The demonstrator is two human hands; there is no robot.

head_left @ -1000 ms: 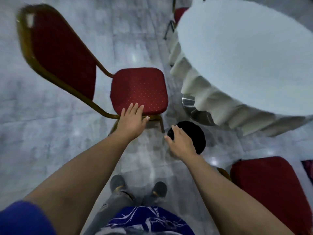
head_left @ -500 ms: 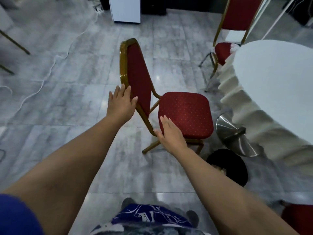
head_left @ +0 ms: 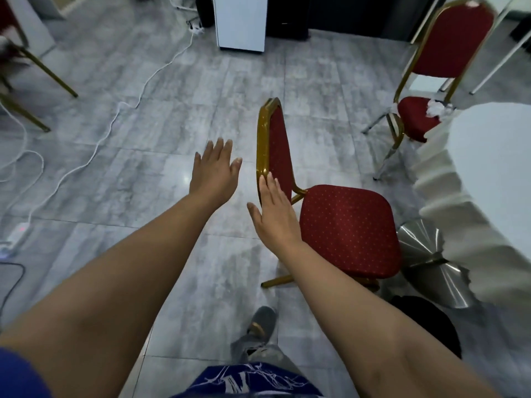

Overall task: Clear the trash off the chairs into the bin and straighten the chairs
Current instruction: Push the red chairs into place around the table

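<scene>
Closest to us, at six o'clock, one shoe (head_left: 263, 320) is stepped forward. The black bin (head_left: 431, 323) stands at four o'clock, near the chair (head_left: 347, 228). We judge it is kept there so trash has a short way to go.

Both arms reach toward twelve. Our right hand (head_left: 273, 216) is flat, fingers straight and together. Its fingertips (head_left: 267, 182) lie at the chair's gold frame, low on the backrest's edge. They seem to touch it but clasp nothing. Our left hand (head_left: 215, 173) hovers just beside the backrest at eleven o'clock, fingers spread, apart from the frame and empty.

We take this as the straightening step. The seat is bare of trash and points to three o'clock, at the table (head_left: 494, 173). The hands look lined up to take the backrest from each side and square it. The table's steel base (head_left: 425, 254) sits just beside the seat and may limit how far in the chair goes.

The floor (head_left: 129, 182) is glossy grey tile, which should let the legs slide. A white cable (head_left: 115, 117) snakes across it from nine to eleven o'clock, with a power strip (head_left: 15, 234) at nine. At two o'clock the far chair (head_left: 451, 53) carries crumpled white trash (head_left: 435, 109) on its seat, against the tablecloth. A white cabinet (head_left: 241, 21) stands at twelve. A third chair (head_left: 48, 72) shows only its legs at ten.
</scene>
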